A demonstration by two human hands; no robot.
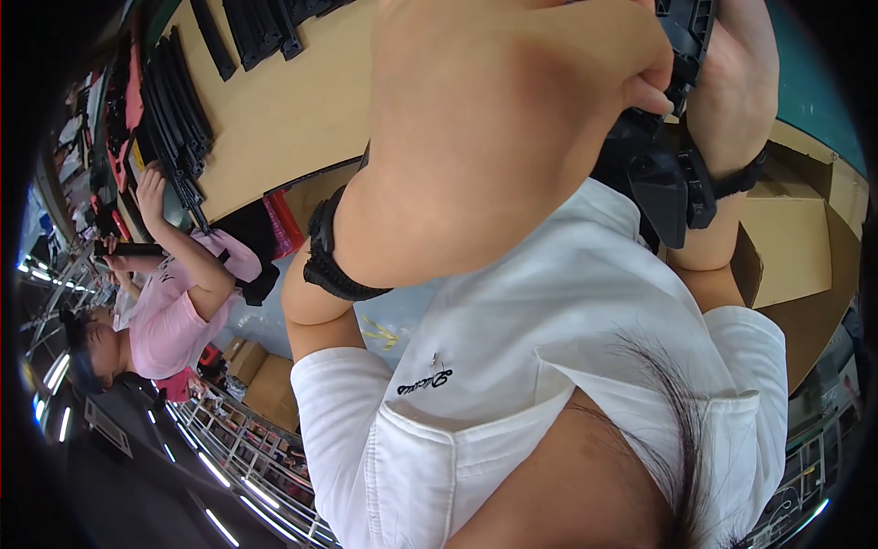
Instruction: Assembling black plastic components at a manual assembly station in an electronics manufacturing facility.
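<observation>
My left hand (567, 82) reaches across from the left, large and close. Its bent fingers and thumb pinch the edge of a black moulded plastic part (688, 41) with ribs along it. On the other side of that part is my right hand (736, 87), its palm against it; the right fingertips lie beyond the upper edge of the picture. Only a piece of the plastic part shows, the rest being cut off or hidden behind my left hand. A black device (660, 188) is strapped to my right wrist, and a black band (322, 256) circles my left forearm.
Long black plastic strips (174, 101) lie on a cardboard-covered table (283, 110) at the left. A co-worker in a pink shirt (169, 320) stands there, holding a dark bar. Open cardboard boxes (786, 247) stand on the right, beside a teal surface (819, 73).
</observation>
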